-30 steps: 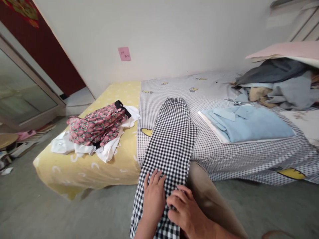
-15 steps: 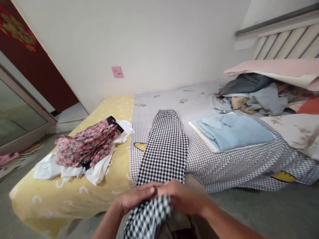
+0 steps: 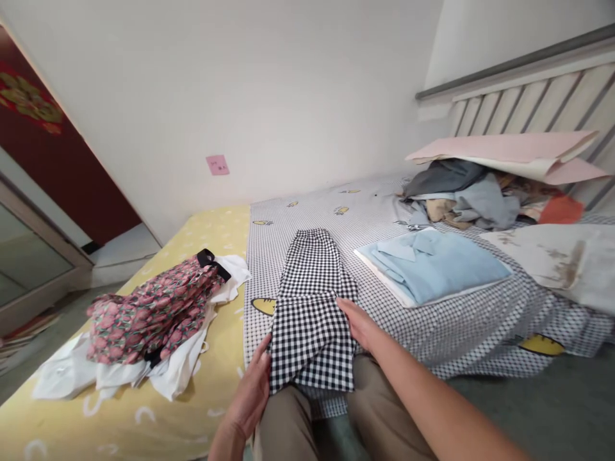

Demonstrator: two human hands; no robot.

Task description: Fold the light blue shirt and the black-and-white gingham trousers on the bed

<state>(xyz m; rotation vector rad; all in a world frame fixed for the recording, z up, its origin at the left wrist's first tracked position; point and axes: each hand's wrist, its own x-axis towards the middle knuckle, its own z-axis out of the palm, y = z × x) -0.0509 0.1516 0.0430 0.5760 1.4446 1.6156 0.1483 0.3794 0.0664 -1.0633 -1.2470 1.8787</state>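
Black-and-white checkered trousers lie lengthwise on the bed, their elastic waist toward the wall and the lower part folded back up over the rest. My left hand is at the left edge of the folded part, its fingers partly under the cloth. At the right end of the fold line, my right hand has its fingers on the cloth, the fingertips partly hidden. A folded light blue shirt rests to the right. On the left, a pink floral garment lies over white clothes.
The bed has a yellow sheet at left and a grey checked sheet at right. Mixed clothes under a pink sheet are piled near the radiator. My knees touch the bed's front edge.
The trousers' lower end has been folded up onto the upper part. My hands have moved apart from their joined position to the two sides of the fold. The view has shifted slightly.
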